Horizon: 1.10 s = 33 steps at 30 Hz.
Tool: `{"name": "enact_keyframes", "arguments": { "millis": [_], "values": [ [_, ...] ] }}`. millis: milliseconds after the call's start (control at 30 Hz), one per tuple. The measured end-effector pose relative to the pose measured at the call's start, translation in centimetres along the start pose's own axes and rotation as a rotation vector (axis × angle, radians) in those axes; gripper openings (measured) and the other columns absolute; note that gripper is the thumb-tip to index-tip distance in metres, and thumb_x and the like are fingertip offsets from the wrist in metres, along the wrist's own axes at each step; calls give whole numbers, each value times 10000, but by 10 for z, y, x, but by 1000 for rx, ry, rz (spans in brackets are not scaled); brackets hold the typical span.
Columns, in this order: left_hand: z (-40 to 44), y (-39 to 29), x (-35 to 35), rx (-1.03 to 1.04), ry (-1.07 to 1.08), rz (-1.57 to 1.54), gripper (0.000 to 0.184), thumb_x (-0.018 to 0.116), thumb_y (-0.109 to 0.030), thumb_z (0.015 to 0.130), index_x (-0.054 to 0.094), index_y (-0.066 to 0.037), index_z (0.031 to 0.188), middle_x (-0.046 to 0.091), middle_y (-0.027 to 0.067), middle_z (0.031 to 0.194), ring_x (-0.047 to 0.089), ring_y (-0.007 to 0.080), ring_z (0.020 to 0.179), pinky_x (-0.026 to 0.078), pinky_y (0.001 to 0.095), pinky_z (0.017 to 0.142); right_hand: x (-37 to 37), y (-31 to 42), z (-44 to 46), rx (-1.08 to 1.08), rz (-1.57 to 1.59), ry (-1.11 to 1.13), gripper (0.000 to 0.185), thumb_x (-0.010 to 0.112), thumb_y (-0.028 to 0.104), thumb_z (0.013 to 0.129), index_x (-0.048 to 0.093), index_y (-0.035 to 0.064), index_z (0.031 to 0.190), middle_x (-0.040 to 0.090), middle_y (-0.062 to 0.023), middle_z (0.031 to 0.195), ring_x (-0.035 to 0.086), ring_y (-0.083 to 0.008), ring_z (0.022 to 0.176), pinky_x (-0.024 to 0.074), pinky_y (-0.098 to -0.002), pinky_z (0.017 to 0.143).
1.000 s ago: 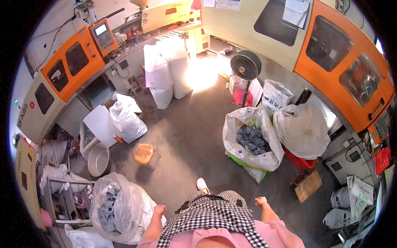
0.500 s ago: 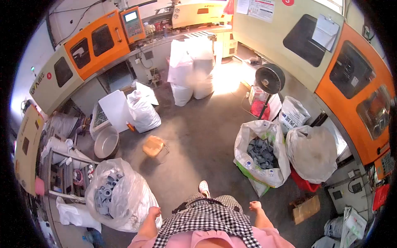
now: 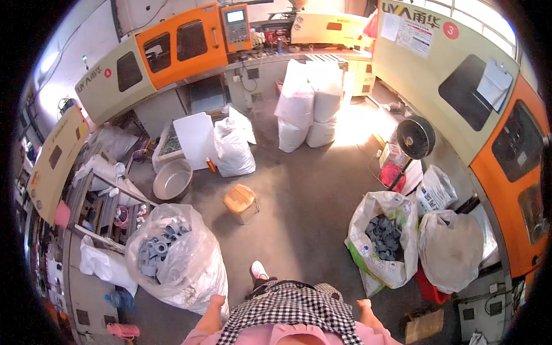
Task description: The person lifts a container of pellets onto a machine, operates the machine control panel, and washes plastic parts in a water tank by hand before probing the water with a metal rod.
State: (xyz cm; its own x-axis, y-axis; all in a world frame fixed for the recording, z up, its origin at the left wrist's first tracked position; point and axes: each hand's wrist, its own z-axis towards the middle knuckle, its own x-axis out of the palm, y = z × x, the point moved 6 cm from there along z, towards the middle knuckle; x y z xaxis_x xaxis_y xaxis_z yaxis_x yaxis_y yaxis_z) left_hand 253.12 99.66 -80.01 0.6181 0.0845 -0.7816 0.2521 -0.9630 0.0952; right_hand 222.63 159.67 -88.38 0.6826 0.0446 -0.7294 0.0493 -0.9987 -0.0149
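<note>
My left hand [image 3: 216, 302] hangs at my side, just right of a large clear-lined white sack [image 3: 195, 270] holding many grey plastic fittings [image 3: 156, 253]. Whether it touches the sack I cannot tell. On the other side my right hand [image 3: 363, 305] hangs beside the checked apron [image 3: 287, 305], away from any object. No item shows in either hand, and the fingers are too small and foreshortened to make out. One white shoe [image 3: 259, 269] shows ahead of the apron.
Ahead stands a stool with a tan top [image 3: 240, 198]. On the right are an open sack of grey parts [image 3: 382, 236], a covered sack [image 3: 451, 250] and a fan [image 3: 415, 138]. White sacks [image 3: 296, 95] are stacked ahead; orange-doored machines [image 3: 181, 43] line the sides.
My view has turned left, so the machines, stool and sacks sit farther right in the picture. My hands hang slightly lower, and the visible shoe has shifted left.
</note>
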Motion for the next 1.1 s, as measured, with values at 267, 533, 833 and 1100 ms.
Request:
{"name": "enact_keyframes", "arguments": {
  "millis": [267, 533, 833, 1100],
  "values": [
    [1, 28, 7, -53, -80, -189, 199, 561, -220, 633, 569, -119, 805, 584, 106, 732, 567, 247, 690, 443, 373, 573, -22, 72, 72, -268, -307, -3, 253, 489, 296, 730, 621, 104, 829, 605, -63, 864, 580, -206, 809, 454, -300, 692],
    [7, 33, 3, -89, -45, -229, 97, 578, -136, 639, 558, -71, 708, 583, 91, 682, 561, 224, 607, 433, 344, 493, -113, 124, 33, -7, 994, -121, 158, 594, 150, 680, 596, 6, 745, 606, -98, 723, 573, -147, 641, 453, -286, 569],
    [9, 36, -22, -509, -198, -1228, 126, 550, -129, 650, 601, -75, 753, 593, 95, 655, 571, 234, 611, 437, 339, 530, -31, 53, 35, -100, 153, 82, 279, 490, 329, 724, 619, 95, 805, 609, -57, 787, 577, -194, 769, 446, -303, 638],
    [13, 24, 4, -100, 133, -116, 237, 552, -271, 645, 585, -124, 827, 593, 86, 775, 572, 256, 716, 451, 371, 602, -52, 55, -18, 153, 777, 117, 183, 540, 190, 722, 605, 35, 793, 578, -68, 656, 541, -181, 551, 421, -315, 474]
  ]
}}
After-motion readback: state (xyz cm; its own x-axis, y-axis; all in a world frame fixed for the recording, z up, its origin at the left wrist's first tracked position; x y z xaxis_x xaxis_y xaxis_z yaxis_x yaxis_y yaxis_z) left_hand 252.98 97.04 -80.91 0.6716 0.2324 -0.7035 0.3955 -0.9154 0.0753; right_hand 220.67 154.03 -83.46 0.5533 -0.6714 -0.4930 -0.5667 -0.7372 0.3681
